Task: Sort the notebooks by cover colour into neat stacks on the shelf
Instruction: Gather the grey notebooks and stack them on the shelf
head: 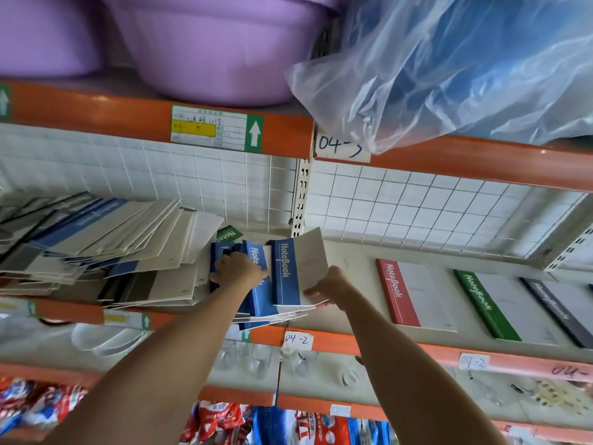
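Note:
A loose bunch of blue-spined notebooks (284, 274) lies at the middle of the shelf (353, 284), fanned out and overhanging its front edge. My left hand (237, 268) presses flat on the left ones. My right hand (327, 285) pinches the right edge of the top blue notebook. A messy pile of mixed notebooks (106, 245) leans at the left, with a green notebook (229, 234) poking out behind. To the right lie a red notebook (414, 295), a green notebook (500, 306) and a dark notebook (558, 306), each flat and apart.
An orange beam (128, 114) with labels runs overhead, carrying purple basins (208, 49) and a plastic-wrapped bundle (465, 65). A white wire grid (401, 203) backs the shelf. Below are clear glasses (250, 358) and packaged goods (218, 419).

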A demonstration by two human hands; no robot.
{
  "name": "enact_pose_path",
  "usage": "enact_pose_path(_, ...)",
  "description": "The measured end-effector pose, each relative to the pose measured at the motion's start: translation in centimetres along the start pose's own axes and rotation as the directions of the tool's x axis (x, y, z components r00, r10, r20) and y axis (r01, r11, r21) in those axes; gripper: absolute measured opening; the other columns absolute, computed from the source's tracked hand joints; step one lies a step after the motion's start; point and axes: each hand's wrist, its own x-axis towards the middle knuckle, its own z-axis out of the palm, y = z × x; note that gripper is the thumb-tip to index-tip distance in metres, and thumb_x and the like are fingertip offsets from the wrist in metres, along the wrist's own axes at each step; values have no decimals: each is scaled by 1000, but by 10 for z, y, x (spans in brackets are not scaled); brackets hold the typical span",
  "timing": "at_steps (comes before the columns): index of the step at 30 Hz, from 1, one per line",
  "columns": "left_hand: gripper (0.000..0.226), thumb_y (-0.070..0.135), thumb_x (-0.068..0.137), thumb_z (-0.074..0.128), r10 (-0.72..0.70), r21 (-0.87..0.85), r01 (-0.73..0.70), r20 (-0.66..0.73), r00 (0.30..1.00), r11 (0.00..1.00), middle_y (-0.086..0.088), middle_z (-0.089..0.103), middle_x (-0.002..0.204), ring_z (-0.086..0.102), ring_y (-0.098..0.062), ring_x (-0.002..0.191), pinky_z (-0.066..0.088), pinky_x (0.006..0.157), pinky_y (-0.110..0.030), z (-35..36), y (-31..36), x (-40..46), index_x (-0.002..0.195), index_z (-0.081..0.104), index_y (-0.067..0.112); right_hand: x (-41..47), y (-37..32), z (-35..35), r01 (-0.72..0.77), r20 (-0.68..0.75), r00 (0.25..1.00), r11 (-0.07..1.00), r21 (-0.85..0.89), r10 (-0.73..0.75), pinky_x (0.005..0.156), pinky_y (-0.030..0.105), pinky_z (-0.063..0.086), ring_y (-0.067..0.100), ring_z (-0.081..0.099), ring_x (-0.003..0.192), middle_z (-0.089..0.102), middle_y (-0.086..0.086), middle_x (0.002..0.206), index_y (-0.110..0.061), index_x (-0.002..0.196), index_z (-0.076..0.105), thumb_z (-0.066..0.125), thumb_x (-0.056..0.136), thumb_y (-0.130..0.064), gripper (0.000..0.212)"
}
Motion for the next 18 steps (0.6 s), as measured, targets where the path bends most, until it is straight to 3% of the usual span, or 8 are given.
enact_pose_path(3,65,39,87,66,116,-26,-116,7,993,993,-12,55,134,53,-32,121,43,95,-39,-2,2,2,139,41,11,5,2,-5,-26,57,998,992,-124,33,49,26,47,24,60,62,63,16,81,1,96,59,85,74,-11,36)
enact_pose_path(5,51,20,93,59,192,-105,-190,7,981,976,-13,57,130,58,-31,112,45,79,-34,-2,6,-1,139,40,10,8,4,-7,-14,101,995,998,-56,20,73,37,59,32,69,86,69,20,97,2,102,62,85,70,-1,40)
enact_pose_path(7,49,10,93,53,252,-144,-251,-6,968,957,-15,58,125,61,-33,101,49,73,-36,-3,11,-1,139,37,11,12,6,-10,4,123,992,998,55,-11,87,46,58,36,68,100,70,21,109,0,114,62,79,68,12,51)
enact_pose_path(9,56,5,93,48,281,-165,-280,-17,960,946,-16,59,123,61,-30,89,51,66,-36,-4,16,1,144,30,15,12,6,-14,1,201,979,982,190,-40,78,45,60,39,67,101,67,22,113,-4,118,59,74,73,13,50)
enact_pose_path(12,66,3,95,42,326,-217,-316,12,945,924,-17,55,129,59,-25,78,46,54,-31,-5,19,8,153,19,25,9,8,-19,-51,294,952,903,426,-85,64,46,61,39,66,97,64,22,112,-1,110,59,69,83,8,31)
enact_pose_path(14,65,4,96,42,363,-267,-339,41,931,902,-15,57,126,61,-28,83,50,60,-34,-7,19,11,152,23,29,8,13,-21,-61,264,962,881,469,-74,66,45,61,37,65,94,64,22,108,2,109,59,69,80,12,32)
enact_pose_path(17,55,10,98,45,432,-302,-393,73,899,869,-13,59,122,61,-33,95,53,76,-39,-10,23,19,147,29,30,7,16,-27,-14,162,985,927,374,-51,89,49,55,41,60,110,62,25,120,3,123,57,73,65,12,61)
enact_pose_path(18,54,12,99,45,454,-304,-410,87,887,860,-13,58,126,60,-32,96,52,77,-39,-12,26,21,148,29,30,4,18,-29,8,124,991,931,364,-57,90,49,54,41,59,112,61,24,122,0,125,57,71,65,13,63)
